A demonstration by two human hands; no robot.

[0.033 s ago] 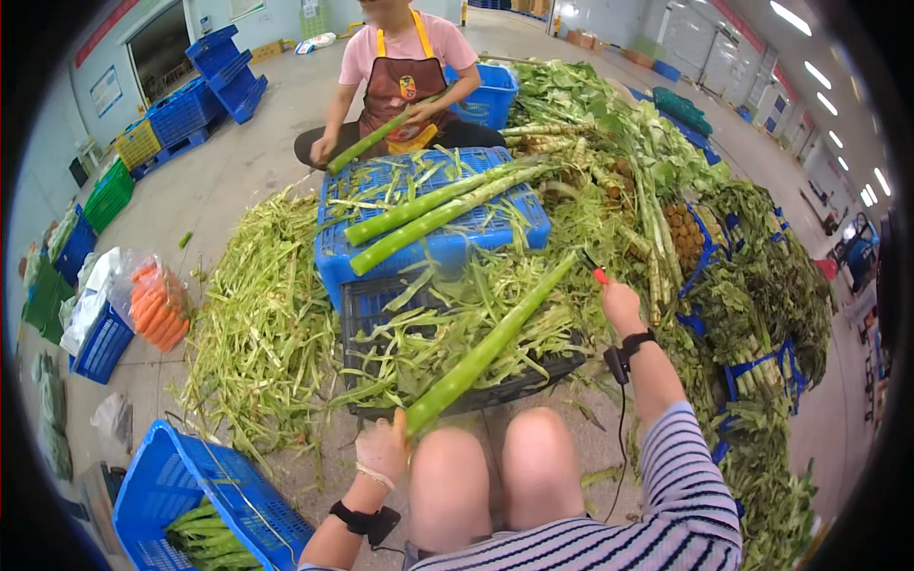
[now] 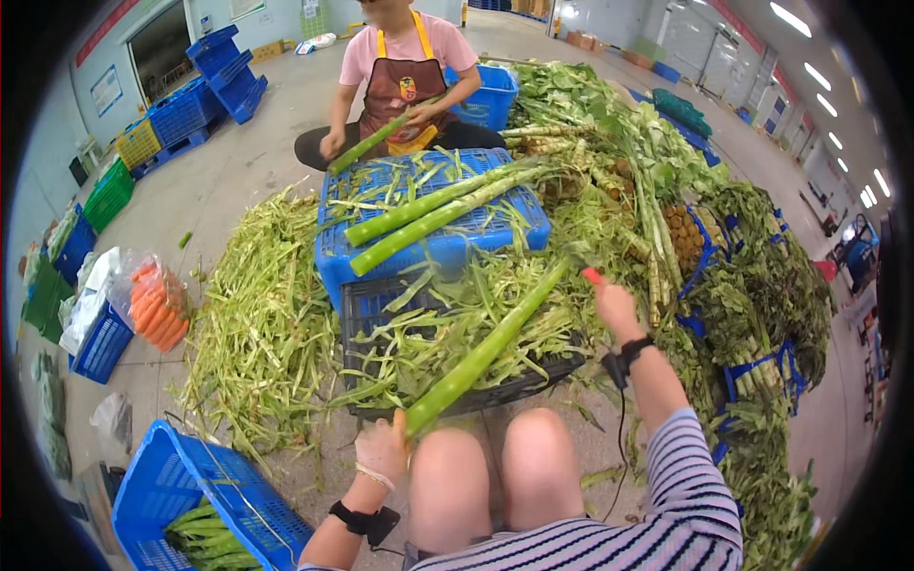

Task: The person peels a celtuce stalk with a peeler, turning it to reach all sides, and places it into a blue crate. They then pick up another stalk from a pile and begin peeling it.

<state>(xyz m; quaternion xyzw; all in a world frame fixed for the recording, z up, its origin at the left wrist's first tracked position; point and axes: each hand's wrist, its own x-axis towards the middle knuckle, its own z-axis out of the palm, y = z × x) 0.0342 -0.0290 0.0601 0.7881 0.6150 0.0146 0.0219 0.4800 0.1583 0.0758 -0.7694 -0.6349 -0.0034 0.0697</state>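
My left hand (image 2: 380,447) is closed round the thick near end of a long green celtuce stem (image 2: 486,354), which slants away to the upper right above a black crate (image 2: 357,379) strewn with peelings (image 2: 381,362). A red-handled peeler (image 2: 592,276) is gripped in my right hand (image 2: 617,306) beside the stem's far tip; its head is smeared by motion. On the upturned blue crate (image 2: 343,249) beyond, two more celtuce stems (image 2: 419,230) lie side by side. Across from me, a person in a brown apron (image 2: 405,86) holds another stem (image 2: 373,145).
A heap of peelings (image 2: 267,324) covers the floor at left. Near my left arm stands a blue crate (image 2: 152,476) holding peeled stems (image 2: 205,538). Leafy unpeeled stems (image 2: 666,162) pile up at right. Carrots in a clear bag (image 2: 157,309) sit further left.
My right hand with the peeler has shifted slightly left, closer to the stem's tip. The other person's hand has moved a little along their stem. My left hand has stayed put.
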